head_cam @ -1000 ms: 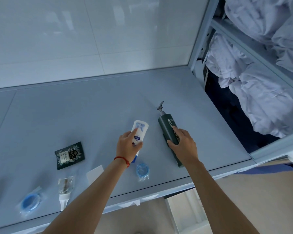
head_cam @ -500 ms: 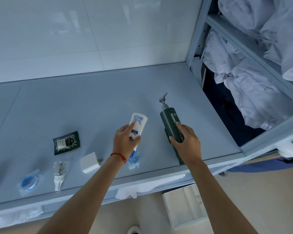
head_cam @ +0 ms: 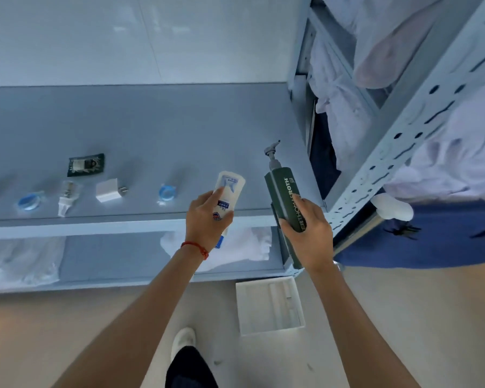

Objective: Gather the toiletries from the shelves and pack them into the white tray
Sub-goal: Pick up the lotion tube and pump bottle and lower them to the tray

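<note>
Toiletries in hand: my left hand (head_cam: 207, 219) grips the white tube (head_cam: 226, 197), my right hand (head_cam: 308, 233) grips the green pump bottle (head_cam: 282, 191), both above the shelf (head_cam: 151, 130) edge. I should lower them level into the white tray (head_cam: 269, 306) on the floor below, bottle lengthwise, pump clear of the wall.

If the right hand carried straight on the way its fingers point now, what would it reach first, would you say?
Probably nothing soon: the right hand, gripping the green pump bottle, points up the bare grey shelf toward the back wall. Depth is unclear.
</note>
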Demonstrator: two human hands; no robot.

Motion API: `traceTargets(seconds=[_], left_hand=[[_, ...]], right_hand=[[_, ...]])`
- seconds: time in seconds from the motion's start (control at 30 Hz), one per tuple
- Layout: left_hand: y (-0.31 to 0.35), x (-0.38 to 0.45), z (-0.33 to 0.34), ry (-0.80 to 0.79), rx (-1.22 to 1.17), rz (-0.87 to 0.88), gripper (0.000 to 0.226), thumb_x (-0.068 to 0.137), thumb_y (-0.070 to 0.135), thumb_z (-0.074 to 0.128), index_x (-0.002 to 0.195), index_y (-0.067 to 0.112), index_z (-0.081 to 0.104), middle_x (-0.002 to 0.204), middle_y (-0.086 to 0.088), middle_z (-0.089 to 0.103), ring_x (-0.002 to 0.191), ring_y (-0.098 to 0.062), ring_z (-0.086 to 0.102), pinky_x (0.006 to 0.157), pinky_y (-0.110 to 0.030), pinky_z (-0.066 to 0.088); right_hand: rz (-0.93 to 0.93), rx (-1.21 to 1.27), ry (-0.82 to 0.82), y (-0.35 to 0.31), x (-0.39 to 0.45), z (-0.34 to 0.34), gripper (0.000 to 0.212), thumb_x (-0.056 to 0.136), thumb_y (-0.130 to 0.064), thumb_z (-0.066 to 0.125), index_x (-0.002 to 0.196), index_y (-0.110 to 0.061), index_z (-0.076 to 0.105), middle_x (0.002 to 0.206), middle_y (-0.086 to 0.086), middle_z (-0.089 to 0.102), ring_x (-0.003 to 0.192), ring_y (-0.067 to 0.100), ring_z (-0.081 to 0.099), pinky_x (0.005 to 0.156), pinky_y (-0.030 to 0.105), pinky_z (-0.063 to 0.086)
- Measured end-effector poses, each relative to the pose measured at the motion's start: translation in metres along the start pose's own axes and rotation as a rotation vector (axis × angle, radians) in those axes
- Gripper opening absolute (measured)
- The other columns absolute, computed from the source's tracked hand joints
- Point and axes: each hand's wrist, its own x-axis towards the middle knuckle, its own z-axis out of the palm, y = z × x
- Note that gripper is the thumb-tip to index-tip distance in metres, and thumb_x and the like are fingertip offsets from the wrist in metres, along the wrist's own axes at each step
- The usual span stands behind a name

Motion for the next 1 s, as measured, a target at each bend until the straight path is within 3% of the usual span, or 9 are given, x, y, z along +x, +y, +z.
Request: traceTargets(seconds=[0.17,0.3,0.47,0.7,1.0], left_hand=[[0.025,-0.054,0.04,-0.108,0.029,-0.088,0.06,0.067,0.034,0.053,0.125,0.015,0.051,0.117,-0.013,0.059,0.098,-0.032,0.052,0.078,-0.025,0.034],[0.025,-0.088,0.076,-0.205,0.049,-0.084,0.07,0.065,0.049,0.042,0.124,0.014,0.052,0.12,-0.014,0.058,0.1,-0.033,0.052,0.083,-0.031,0.038],[0.011,-0.12,0.115,-0.283,0.065,-0.069,0.066,0.066,0.046,0.047,0.124,0.014,0.052,0.119,-0.013,0.059,0.099,-0.033,0.052,0.081,-0.03,0.038],[-0.029,-0.152,0.161,-0.364,0.067,-0.03,0.07,0.066,0.047,0.04,0.124,0.011,0.051,0.113,-0.017,0.06,0.094,-0.035,0.053,0.083,-0.037,0.042],[-0.122,-0.182,0.243,-0.436,0.101,-0.033,0.064,0.068,0.045,0.044,0.122,0.01,0.054,0.108,-0.017,0.063,0.088,-0.034,0.057,0.077,-0.038,0.048]], right_hand=[[0.102,-0.006,-0.003,0.035,-0.05,-0.031,0.053,0.078,-0.017,0.07,0.127,-0.018,0.051,0.124,0.011,0.054,0.103,0.025,0.056,0.082,0.035,0.049],[0.18,0.004,0.014,0.064,-0.089,-0.043,0.053,0.077,-0.015,0.071,0.126,-0.017,0.052,0.124,0.009,0.054,0.107,0.022,0.053,0.087,0.029,0.046],[0.303,-0.019,0.05,0.093,-0.133,-0.041,0.054,0.076,-0.014,0.072,0.127,-0.017,0.052,0.127,0.007,0.053,0.106,0.018,0.054,0.086,0.023,0.04],[0.416,-0.034,0.008,0.142,-0.186,-0.003,0.054,0.076,-0.014,0.072,0.126,-0.018,0.053,0.127,0.005,0.053,0.105,0.017,0.056,0.086,0.022,0.041],[0.463,-0.045,-0.079,0.235,-0.222,0.089,0.053,0.077,-0.017,0.07,0.127,-0.021,0.051,0.13,0.005,0.051,0.105,0.022,0.056,0.086,0.037,0.051]])
